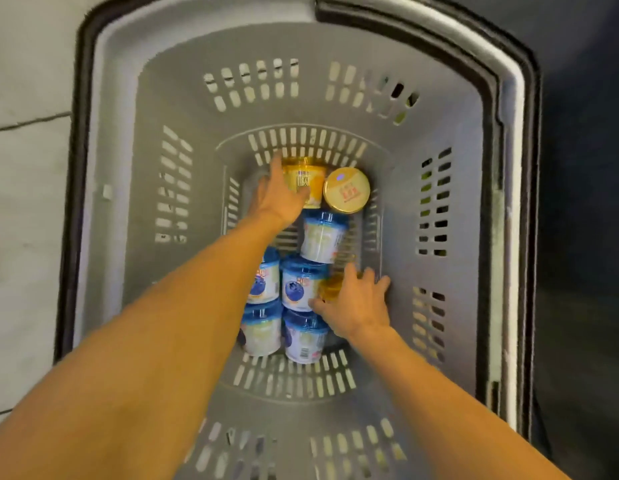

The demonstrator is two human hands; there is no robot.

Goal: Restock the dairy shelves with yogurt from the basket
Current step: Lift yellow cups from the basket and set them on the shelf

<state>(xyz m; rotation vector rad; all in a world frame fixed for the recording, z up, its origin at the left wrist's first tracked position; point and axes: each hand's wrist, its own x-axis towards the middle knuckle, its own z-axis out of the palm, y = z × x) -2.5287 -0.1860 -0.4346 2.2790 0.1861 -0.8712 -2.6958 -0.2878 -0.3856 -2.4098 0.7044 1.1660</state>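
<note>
I look straight down into a deep grey plastic basket (450, 209). Several yogurt cups lie on its bottom: blue-lidded ones (303, 289) in a cluster, and yellow ones at the far end. My left hand (278, 194) reaches to the far end and wraps around a yellow cup lying on its side (310, 181). Beside it another yellow cup (347, 190) shows its round lid. My right hand (356, 306) closes over a third yellow cup (330, 289) at the right of the blue cluster; most of that cup is hidden under the fingers.
The basket has slotted walls and a dark rim with a black handle (405, 26) folded along the top right. It stands on a pale tiled floor (24, 168). A dark surface (585, 202) lies to the right.
</note>
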